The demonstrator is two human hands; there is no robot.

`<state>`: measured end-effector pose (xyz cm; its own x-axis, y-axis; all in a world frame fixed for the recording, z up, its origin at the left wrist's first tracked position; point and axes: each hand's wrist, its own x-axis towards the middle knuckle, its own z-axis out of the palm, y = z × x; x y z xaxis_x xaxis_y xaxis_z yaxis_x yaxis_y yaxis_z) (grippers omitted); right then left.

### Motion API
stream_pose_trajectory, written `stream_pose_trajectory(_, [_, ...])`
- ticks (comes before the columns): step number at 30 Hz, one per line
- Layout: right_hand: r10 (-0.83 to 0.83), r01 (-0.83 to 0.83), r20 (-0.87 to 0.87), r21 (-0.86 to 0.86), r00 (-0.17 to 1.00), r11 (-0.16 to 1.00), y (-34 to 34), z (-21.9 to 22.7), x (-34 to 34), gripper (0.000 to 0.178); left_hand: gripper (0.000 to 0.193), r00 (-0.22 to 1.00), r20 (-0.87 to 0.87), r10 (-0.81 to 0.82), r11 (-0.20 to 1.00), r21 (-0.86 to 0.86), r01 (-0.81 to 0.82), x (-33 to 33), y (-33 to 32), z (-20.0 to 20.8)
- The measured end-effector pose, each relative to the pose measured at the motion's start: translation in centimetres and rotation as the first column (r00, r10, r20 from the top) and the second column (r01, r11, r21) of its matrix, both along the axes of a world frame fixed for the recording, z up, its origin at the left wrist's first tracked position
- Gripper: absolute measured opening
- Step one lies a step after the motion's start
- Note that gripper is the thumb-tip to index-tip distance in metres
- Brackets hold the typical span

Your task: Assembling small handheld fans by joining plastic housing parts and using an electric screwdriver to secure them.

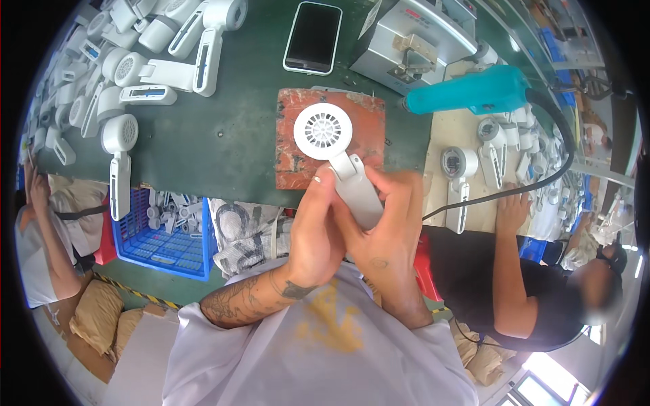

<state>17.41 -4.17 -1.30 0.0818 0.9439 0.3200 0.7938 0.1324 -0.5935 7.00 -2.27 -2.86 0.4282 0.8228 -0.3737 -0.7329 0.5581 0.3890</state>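
Observation:
Both my hands close round a white handheld fan (323, 131), its round slotted head pointing away from me and its handle toward me. My left hand (317, 233) grips the handle's left side, thumb near the hinge. On the other side, my right hand (393, 230) wraps the handle, its thumb side along the edge. The fan's head hangs over a worn red-brown board (291, 169) on the green table (237, 122). The lower end of the handle is hidden by my palms.
Many white fans (128, 71) pile up at left. A phone (313, 37), a metal box (413, 47) and a teal power tool (467, 91) with a black cable lie beyond. A blue crate (162, 254) stands below the table edge. Co-workers sit at both sides, one person's hand (512, 210) at right.

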Motion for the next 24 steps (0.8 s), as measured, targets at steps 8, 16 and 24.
stream_pose_trajectory(8, [0.045,-0.045,0.004,0.201,0.999,0.979,-0.2,-1.1,0.3,0.059,0.042,0.995,-0.094,0.038,0.991,0.132,-0.025,-0.1,0.7,-0.5])
stream_pose_trajectory(16, [0.009,-0.200,-0.694,-0.196,0.720,0.960,-2.5,-1.5,1.6,0.054,0.048,0.995,0.038,0.091,0.975,0.202,-0.097,-2.5,2.6,-1.6])
stream_pose_trajectory(24, [0.094,-0.229,-0.654,-0.124,0.751,0.966,-1.5,-1.4,1.5,0.025,0.055,0.992,0.043,0.116,0.965,0.231,-0.123,-2.3,2.7,-1.7])
